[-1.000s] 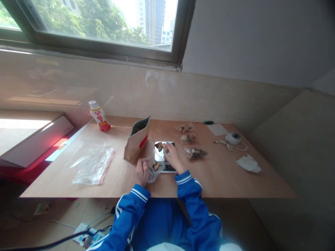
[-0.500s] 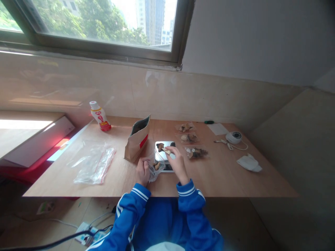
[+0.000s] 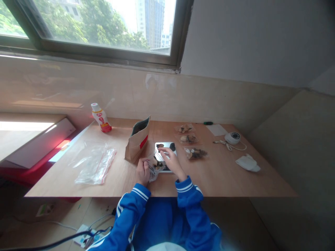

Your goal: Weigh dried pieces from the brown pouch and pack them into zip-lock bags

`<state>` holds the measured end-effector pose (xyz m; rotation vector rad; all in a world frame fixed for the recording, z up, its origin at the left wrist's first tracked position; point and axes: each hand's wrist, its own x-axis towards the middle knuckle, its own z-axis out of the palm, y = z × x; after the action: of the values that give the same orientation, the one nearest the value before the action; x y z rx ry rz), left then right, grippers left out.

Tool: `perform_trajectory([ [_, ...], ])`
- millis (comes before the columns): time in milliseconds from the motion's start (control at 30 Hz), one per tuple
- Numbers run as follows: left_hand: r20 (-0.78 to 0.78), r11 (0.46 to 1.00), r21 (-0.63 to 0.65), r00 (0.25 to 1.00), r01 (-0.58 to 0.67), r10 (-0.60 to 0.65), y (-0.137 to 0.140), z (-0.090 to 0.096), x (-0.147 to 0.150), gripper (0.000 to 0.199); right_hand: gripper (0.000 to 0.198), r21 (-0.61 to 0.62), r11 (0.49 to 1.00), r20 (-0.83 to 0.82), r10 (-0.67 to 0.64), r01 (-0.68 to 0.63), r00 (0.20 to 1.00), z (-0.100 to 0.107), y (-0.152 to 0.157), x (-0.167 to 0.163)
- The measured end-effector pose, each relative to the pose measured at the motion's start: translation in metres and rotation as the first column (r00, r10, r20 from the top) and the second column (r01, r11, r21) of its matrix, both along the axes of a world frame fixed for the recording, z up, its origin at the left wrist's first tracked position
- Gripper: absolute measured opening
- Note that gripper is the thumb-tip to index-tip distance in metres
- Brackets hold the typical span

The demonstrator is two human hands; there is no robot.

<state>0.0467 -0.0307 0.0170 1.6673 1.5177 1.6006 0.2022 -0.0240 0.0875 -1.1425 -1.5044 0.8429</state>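
My left hand (image 3: 142, 171) is closed on the gathered side of a clear plastic bag (image 3: 154, 174). Inside the bag's mouth lie pale and dark dried pieces (image 3: 157, 163) that look like mushroom. My right hand (image 3: 171, 162) hovers just right of the bag, over a small scale (image 3: 157, 148) with a shiny top. Its fingers are stretched out and apart, with nothing visible in them. Two dark dried pieces rest on the scale, one a dark lump (image 3: 172, 146) at the right. My right hand hides part of the scale.
A brown paper pouch (image 3: 136, 144) stands open left of the scale. Filled clear bags (image 3: 195, 152) lie to the right, flat empty bags (image 3: 95, 165) to the left. Farther out are a bottle (image 3: 101, 118), white paper (image 3: 216, 130), a round white device (image 3: 232, 138) and a crumpled tissue (image 3: 248, 163).
My right hand has let go of a dried piece, which now sits in the bag's mouth. The hand has shifted slightly left and its fingers have opened. My left hand stays on the bag.
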Motion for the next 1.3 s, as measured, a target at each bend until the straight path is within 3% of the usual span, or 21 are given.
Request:
perform_trajectory([
  [167,0.047,1.0,0.006,0.999,-0.007,0.007,-0.001,0.0,0.0,0.035,0.027,0.13,0.982,0.235,-0.163,0.135,0.958,-0.025,0.034,0.014],
  [333,0.075,0.999,0.02,0.997,-0.028,0.026,-0.001,-0.003,0.0,0.043,0.037,0.136,0.988,0.523,-0.137,0.077,0.841,-0.042,0.056,0.014],
  [600,0.078,0.999,0.035,0.997,-0.024,0.021,0.001,-0.006,0.001,0.04,0.015,0.162,0.977,0.528,-0.207,0.141,0.824,-0.042,0.045,0.015],
  [867,0.05,0.999,0.045,0.999,-0.017,0.015,0.002,-0.01,0.0,0.039,0.018,0.146,0.967,0.517,-0.254,0.209,0.817,-0.04,0.039,0.019],
  [967,0.043,0.999,0.045,0.999,-0.023,0.021,0.002,-0.011,0.0,0.038,0.01,0.133,0.967,0.516,-0.255,0.218,0.818,-0.042,0.037,0.015],
  [1100,0.039,0.999,0.032,0.999,-0.024,0.022,0.002,-0.009,0.0,0.036,0.01,0.144,0.963,0.484,-0.268,0.227,0.833,-0.027,0.031,0.012],
  [1300,0.032,1.0,0.019,0.999,-0.002,0.001,0.001,-0.005,-0.001,0.034,0.008,0.183,0.962,0.243,-0.242,0.201,0.939,0.027,0.007,0.019],
])
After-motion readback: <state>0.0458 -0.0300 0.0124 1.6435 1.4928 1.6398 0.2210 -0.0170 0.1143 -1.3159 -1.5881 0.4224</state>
